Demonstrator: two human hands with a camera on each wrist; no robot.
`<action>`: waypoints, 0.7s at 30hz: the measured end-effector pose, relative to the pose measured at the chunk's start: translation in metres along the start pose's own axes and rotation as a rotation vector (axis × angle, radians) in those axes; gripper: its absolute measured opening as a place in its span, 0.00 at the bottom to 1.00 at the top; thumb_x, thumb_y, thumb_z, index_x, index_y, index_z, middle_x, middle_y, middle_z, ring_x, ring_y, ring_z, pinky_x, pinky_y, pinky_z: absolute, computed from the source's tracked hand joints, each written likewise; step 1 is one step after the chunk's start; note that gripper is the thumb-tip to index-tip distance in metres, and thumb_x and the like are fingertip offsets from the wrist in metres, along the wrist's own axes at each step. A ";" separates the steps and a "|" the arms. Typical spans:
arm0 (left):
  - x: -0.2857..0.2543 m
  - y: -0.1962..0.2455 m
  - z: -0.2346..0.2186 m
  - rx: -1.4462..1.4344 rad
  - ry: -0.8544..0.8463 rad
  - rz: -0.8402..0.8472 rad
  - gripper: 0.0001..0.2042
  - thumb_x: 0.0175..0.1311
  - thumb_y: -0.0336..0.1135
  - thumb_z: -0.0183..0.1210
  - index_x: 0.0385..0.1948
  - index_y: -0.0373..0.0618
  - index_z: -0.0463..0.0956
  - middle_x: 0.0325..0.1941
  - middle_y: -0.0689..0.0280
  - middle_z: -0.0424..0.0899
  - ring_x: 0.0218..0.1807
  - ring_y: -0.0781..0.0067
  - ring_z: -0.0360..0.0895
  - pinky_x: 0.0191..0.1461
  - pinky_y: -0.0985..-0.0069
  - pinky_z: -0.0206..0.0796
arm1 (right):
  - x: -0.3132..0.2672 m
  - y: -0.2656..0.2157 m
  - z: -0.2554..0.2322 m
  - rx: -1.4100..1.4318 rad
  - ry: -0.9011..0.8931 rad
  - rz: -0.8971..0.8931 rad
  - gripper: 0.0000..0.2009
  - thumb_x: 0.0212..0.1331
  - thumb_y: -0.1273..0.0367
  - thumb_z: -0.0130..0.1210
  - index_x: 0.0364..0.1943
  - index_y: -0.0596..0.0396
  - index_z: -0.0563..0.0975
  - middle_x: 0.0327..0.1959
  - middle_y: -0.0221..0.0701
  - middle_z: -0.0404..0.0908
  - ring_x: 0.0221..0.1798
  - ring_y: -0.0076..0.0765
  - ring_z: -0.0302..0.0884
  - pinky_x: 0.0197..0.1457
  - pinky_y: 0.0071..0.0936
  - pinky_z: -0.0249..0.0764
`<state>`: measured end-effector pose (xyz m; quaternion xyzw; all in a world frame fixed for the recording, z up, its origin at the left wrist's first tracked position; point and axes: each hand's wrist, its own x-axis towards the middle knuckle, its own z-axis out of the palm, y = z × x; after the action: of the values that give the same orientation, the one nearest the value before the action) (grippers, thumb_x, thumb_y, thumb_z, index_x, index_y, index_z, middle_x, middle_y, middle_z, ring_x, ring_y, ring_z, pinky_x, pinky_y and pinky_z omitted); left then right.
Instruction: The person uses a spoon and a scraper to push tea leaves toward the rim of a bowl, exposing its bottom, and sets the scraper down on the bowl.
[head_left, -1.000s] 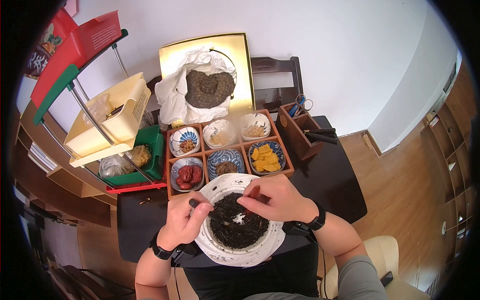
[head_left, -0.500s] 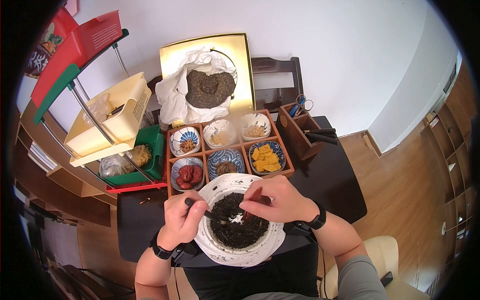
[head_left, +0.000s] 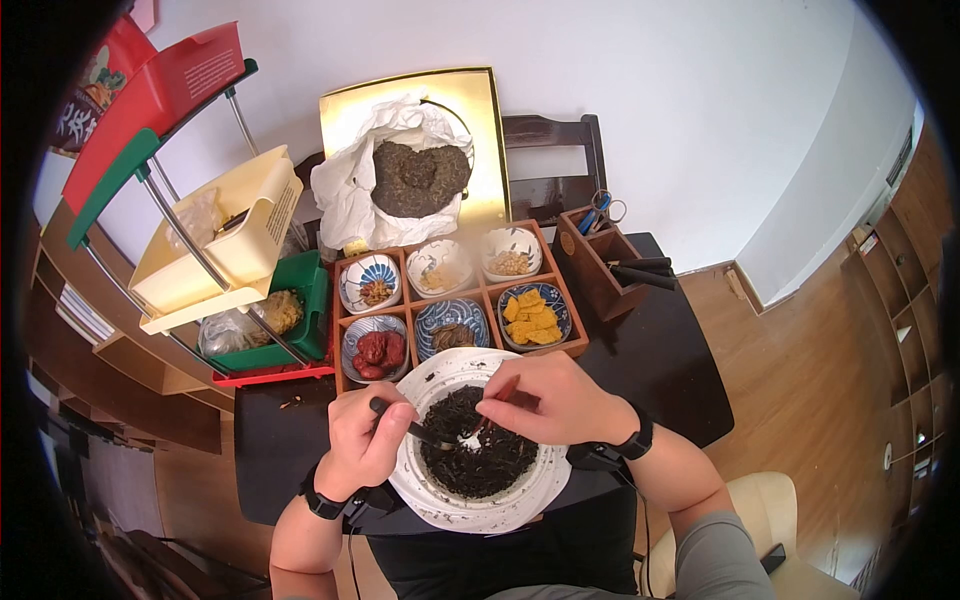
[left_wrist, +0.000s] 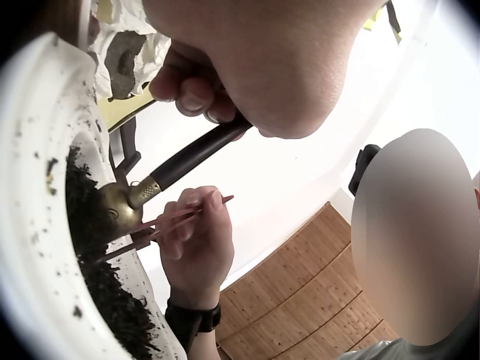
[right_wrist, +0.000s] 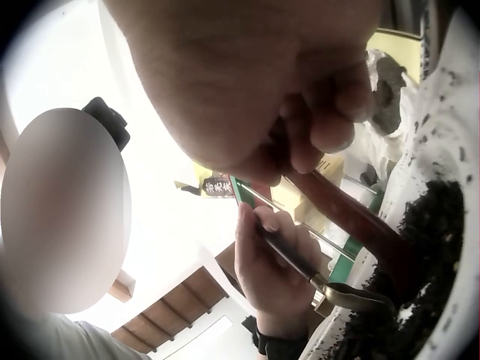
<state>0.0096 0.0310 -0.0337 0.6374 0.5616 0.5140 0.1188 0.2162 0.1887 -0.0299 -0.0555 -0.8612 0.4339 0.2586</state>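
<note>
My left hand (head_left: 368, 440) grips the black handle of a brass-headed spoon (right_wrist: 360, 298), whose head lies at the dark shredded leaves (head_left: 480, 472). A white bowl (head_left: 552, 490) holds these leaves, with a small white patch (head_left: 470, 440) near the middle. Pinched in my right hand (head_left: 555, 398) is a reddish-brown tool (right_wrist: 352, 214); the left wrist view shows two thin prongs (left_wrist: 176, 219) reaching down to the leaves beside the spoon head. Leaves hide the tips of the prongs.
Behind the bowl stands a wooden divided tray (head_left: 412, 318) with several small bowls, including red dried fruit and yellow pieces. A tiered basket rack (head_left: 215, 300) is at left, a wooden tool holder (head_left: 600, 265) at right. A dark pressed cake (head_left: 420, 180) rests on white paper.
The spoon has shifted slightly, its handle now at a different slant. The right hand's tool has changed its tilt, and the white patch looks smaller and a little further left.
</note>
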 end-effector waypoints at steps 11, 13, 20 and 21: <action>0.001 0.001 0.000 0.003 0.003 0.012 0.10 0.66 0.29 0.54 0.23 0.37 0.76 0.22 0.62 0.77 0.20 0.66 0.73 0.26 0.74 0.63 | 0.001 0.001 0.000 -0.004 0.032 -0.011 0.06 0.58 0.70 0.64 0.31 0.58 0.80 0.23 0.29 0.82 0.21 0.20 0.79 0.25 0.18 0.71; 0.000 -0.001 0.000 0.002 0.006 0.021 0.10 0.66 0.29 0.54 0.23 0.37 0.75 0.22 0.62 0.77 0.20 0.66 0.73 0.26 0.75 0.63 | 0.001 0.003 0.003 -0.062 0.051 -0.040 0.06 0.58 0.70 0.64 0.31 0.58 0.80 0.23 0.29 0.82 0.21 0.20 0.77 0.25 0.18 0.70; 0.000 0.000 0.001 -0.003 0.014 0.023 0.10 0.66 0.29 0.54 0.22 0.37 0.75 0.22 0.62 0.78 0.19 0.67 0.73 0.25 0.75 0.63 | 0.001 0.002 0.001 -0.038 0.085 -0.051 0.06 0.58 0.70 0.64 0.30 0.58 0.80 0.23 0.29 0.81 0.20 0.20 0.76 0.24 0.18 0.70; 0.000 -0.001 0.001 -0.001 0.015 0.024 0.10 0.66 0.29 0.54 0.22 0.38 0.75 0.22 0.62 0.78 0.19 0.67 0.73 0.25 0.75 0.63 | 0.001 0.001 0.000 -0.022 0.064 -0.029 0.06 0.58 0.70 0.64 0.31 0.58 0.80 0.23 0.29 0.81 0.20 0.20 0.76 0.24 0.18 0.70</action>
<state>0.0097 0.0313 -0.0348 0.6402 0.5546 0.5202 0.1090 0.2155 0.1895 -0.0308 -0.0596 -0.8578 0.4188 0.2919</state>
